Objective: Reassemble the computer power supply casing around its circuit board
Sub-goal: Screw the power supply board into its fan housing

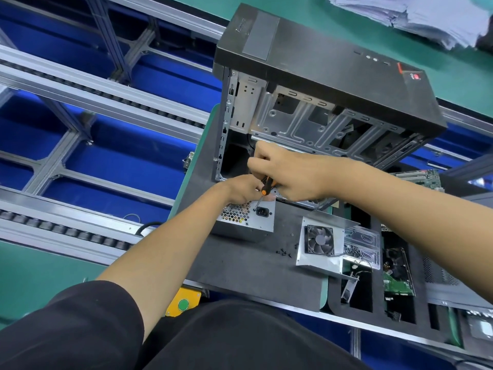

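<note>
The left hand [244,188] presses down on top of the power supply [246,218], which sits on the dark table [240,263] mat just in front of the open computer case [320,102]; the right hand [288,174] grips a screwdriver [265,189], its tip at the rear panel beside the power socket [262,211]; loose screws [284,252] lie nearby; further right rests the fan cover [320,241].

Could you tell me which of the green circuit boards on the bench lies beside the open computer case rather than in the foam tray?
The pale green board beyond the right forearm, beside the computer case; the darker one sits in the foam tray.
</note>
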A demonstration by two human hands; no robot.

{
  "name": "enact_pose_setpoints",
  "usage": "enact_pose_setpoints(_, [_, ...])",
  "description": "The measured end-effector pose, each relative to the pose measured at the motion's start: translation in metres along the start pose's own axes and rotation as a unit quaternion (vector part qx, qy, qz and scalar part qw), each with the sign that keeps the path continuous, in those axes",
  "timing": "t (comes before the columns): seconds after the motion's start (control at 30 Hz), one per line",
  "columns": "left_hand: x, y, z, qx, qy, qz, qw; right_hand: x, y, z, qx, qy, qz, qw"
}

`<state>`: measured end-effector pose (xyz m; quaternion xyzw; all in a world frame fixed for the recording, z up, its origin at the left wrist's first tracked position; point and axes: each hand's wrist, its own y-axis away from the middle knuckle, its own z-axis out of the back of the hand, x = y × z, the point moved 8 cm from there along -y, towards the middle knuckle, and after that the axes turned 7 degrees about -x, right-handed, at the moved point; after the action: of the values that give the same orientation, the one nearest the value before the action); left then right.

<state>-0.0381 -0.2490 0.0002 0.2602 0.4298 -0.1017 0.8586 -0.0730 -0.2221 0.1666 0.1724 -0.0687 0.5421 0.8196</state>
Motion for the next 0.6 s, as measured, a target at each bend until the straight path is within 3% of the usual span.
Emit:
enact_pose_setpoints(0.13, [-0.007,0.009,0.005,-0.026,0.027,-0.021,0.999,0.013,-0.003,-0.002,0.019,0.112,0.073,0.991])
enact_pose_setpoints(0.23, [-0.007,0.007,0.004,-0.015,0.025,-0.032,0.999,0.007,-0.007,-0.004,-0.006,0.198,0.044,0.979])
enact_pose_setpoints(0.33, [0.007,0.0,0.004,-0.023,-0.01,-0.001,1.0,0.011,-0.011,-0.001,-0.019,0.151,0.036,0.988])
enact_pose_setpoints(0.43, [0.018,-0.001,0.008,-0.06,-0.023,0.023,0.998,0.02,-0.01,-0.001,0.027,0.083,0.061,0.994])
enact_pose_setpoints(0.53, [0.01,0.0,0.009,-0.063,-0.027,-0.003,0.998,0.019,-0.009,-0.001,0.002,0.154,0.077,0.985])
enact_pose_setpoints(0.6, [0.004,0.001,0.002,-0.026,0.007,-0.006,1.0,0.01,-0.007,0.002,-0.027,0.227,0.051,0.972])
